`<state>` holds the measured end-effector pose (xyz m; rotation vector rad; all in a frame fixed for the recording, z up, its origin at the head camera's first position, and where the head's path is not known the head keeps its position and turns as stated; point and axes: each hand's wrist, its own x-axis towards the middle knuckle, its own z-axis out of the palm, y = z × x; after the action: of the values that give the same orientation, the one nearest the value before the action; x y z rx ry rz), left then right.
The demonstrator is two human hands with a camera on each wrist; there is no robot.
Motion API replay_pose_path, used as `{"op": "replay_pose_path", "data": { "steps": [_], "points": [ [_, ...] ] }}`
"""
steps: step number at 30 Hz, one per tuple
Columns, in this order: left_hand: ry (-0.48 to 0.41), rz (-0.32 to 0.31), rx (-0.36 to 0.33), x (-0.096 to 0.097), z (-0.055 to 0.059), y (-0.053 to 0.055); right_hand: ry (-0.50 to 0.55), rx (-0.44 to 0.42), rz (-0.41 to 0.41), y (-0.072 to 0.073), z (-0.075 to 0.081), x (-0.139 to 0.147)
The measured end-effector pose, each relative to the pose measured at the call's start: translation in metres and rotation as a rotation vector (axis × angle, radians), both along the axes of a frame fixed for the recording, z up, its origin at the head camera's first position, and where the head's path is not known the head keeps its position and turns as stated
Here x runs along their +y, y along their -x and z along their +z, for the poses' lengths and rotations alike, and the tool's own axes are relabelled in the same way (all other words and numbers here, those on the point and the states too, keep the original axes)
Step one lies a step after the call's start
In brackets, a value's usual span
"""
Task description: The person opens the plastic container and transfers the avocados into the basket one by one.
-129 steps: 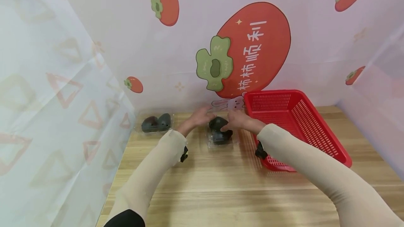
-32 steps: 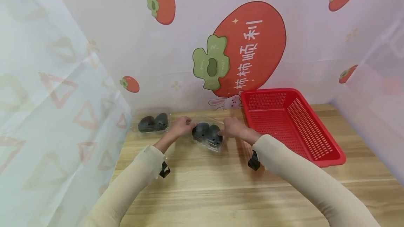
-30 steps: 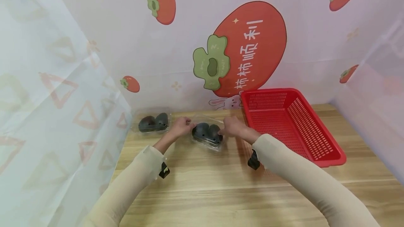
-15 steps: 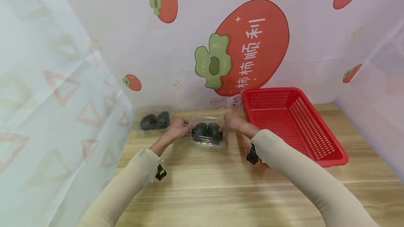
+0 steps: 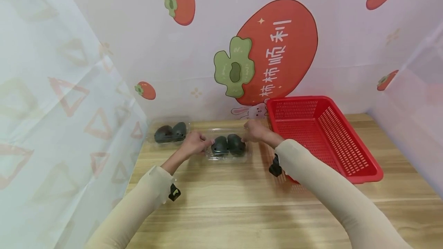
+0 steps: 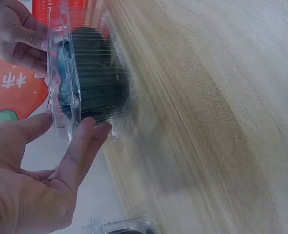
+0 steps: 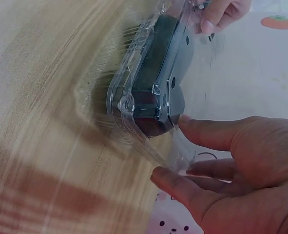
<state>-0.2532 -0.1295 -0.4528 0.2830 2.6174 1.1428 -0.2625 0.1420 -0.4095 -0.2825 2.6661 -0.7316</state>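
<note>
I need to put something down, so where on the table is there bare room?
The table front is bare between the sleeves, nearer than the held box; so is the strip right of the red basket. The back is crowded: the left hand sits between the held box and the other box, the right hand towards the basket.

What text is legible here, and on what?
"柿柿顺利", turned sideways, on the large red persimmon print on the back wall; part of it also shows in the left wrist view.
Faint marks on the print's green leaf: too small to read.
Held clear container, second clear container, red basket: no readable text.
</note>
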Motion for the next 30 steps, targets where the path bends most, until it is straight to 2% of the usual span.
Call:
{"op": "replay_pose_path", "data": {
  "steps": [6,18,26,30],
  "points": [
    [-0.024,-0.002,-0.014,-0.0010,0.0015,-0.0024,0.013,-0.019,-0.008,0.0026,-0.0014,0.0017],
    [0.008,0.022,-0.013,0.0006,0.0032,-0.0028,0.028,-0.001,-0.011,0.0001,-0.0021,0.0037],
    [0.064,0.038,0.017,0.0014,0.0027,-0.0045,0.011,0.037,0.012,-0.0001,-0.0053,0.0043],
    [0.085,0.025,0.052,0.0018,-0.0001,-0.0051,0.024,0.032,0.016,-0.0013,-0.0056,0.0048]
  ]
}}
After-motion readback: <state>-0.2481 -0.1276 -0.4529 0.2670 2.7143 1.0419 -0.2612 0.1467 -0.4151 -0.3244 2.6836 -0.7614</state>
